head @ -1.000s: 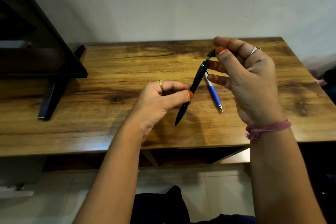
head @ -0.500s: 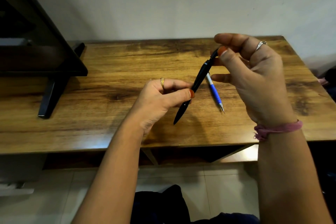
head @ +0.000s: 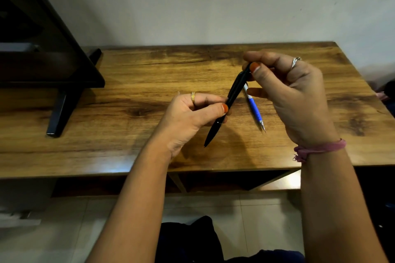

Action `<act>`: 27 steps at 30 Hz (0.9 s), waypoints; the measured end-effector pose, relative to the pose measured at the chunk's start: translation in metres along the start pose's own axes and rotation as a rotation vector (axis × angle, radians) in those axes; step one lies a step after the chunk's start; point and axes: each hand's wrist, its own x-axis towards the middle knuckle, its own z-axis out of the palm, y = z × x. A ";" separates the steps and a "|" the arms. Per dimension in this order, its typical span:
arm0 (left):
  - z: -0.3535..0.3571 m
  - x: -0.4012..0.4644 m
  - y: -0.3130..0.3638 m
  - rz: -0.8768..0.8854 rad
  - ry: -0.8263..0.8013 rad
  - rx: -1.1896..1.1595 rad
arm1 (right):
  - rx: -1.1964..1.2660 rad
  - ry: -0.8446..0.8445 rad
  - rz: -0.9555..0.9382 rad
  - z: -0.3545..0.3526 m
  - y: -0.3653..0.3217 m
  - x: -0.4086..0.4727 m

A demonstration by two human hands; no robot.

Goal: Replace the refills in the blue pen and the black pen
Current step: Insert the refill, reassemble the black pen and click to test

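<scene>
At the far left a dark stand (head: 62,100) sits on the wooden desk (head: 132,83), its angled leg reaching toward the front edge. Right of it, over the middle of the desk, the left hand (head: 188,117) pinches the black pen (head: 226,107) around its middle between the thumb and curled fingers; a gold ring shows on 1 finger. The black pen is held in the air above the desk, slanted, with its pointed tip low and toward the person and its upper end raised to the right. That upper end is pinched by the thumb and first finger of the right hand (head: 292,96), whose other fingers are loosely bent and which wears a silver ring and a pink wristband (head: 318,149). Below the right hand, the blue pen (head: 255,111) lies flat on the desk, its metal tip pointing toward the front edge, apart from the black pen.
</scene>
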 end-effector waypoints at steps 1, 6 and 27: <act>0.000 0.000 -0.001 -0.001 0.009 0.004 | 0.002 0.008 0.002 0.001 0.001 0.000; 0.001 0.000 -0.004 -0.002 0.038 0.027 | -0.021 0.024 0.012 0.003 0.007 0.001; 0.015 0.010 0.000 0.109 0.163 0.051 | 0.494 -0.096 0.241 0.016 0.017 0.000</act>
